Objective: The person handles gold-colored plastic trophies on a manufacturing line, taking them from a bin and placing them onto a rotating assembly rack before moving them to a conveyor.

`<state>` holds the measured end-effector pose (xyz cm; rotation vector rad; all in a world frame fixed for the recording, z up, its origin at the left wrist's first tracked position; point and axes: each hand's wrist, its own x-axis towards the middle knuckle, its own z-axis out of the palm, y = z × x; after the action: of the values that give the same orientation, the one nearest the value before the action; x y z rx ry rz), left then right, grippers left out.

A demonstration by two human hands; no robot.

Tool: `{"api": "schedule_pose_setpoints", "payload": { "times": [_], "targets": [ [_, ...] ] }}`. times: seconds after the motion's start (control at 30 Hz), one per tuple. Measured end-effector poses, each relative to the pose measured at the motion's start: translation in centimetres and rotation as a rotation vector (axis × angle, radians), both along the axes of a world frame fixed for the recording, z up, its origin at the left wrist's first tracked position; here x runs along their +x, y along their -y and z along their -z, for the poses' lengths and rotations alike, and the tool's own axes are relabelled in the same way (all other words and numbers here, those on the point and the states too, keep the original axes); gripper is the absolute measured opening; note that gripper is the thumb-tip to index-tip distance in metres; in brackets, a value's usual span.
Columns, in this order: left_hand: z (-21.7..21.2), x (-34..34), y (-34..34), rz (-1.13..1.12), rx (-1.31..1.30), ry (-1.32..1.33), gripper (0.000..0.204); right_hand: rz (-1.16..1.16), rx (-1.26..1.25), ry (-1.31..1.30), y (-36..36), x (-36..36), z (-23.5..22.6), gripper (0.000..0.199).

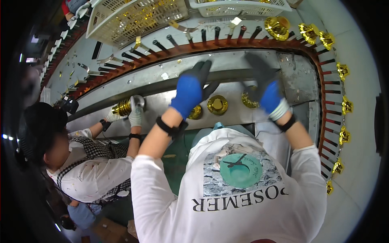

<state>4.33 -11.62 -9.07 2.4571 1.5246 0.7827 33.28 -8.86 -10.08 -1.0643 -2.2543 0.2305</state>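
Observation:
My left hand [191,88], in a blue and black glove, lies palm down on the steel bench [162,99] with its fingers spread toward the raised ledge. A round gold metal fitting [196,113] peeks out under its wrist. My right hand [265,87], gloved the same way, reaches up beside it, and its thumb side covers part of a second gold fitting [248,100]. Whether it grips that fitting is hidden. A third gold fitting [217,104] lies free between my hands.
An orange conveyor track [324,121] with black pegs curves around the bench, with gold fittings [343,105] on the right-hand pegs. White mesh baskets [133,18] stand at the back. At my left a co-worker in white gloves [135,113] holds a gold part [122,107].

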Motion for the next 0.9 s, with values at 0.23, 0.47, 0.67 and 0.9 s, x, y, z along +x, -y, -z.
{"api": "schedule_pose_setpoints", "payload": {
  "times": [0.23,0.47,0.67,0.9],
  "targets": [
    [-5.8,13.6,-16.9,0.093,0.256,0.047,0.063,0.669,0.132,0.265,-21.2,13.7,-4.6,0.065],
    [-5.1,13.0,-17.7,0.082,0.106,-0.193,0.051,0.298,0.157,0.023,-18.3,13.7,-2.2,0.034],
    [-5.5,2.7,-0.8,-0.019,-0.083,0.128,0.056,0.178,-0.001,-0.266,-3.7,4.2,-7.5,0.037],
    [11.2,-6.8,10.7,-0.432,-0.707,-0.07,0.07,-0.287,-0.464,0.022,5.5,-5.5,9.7,0.054]
  ]
}}
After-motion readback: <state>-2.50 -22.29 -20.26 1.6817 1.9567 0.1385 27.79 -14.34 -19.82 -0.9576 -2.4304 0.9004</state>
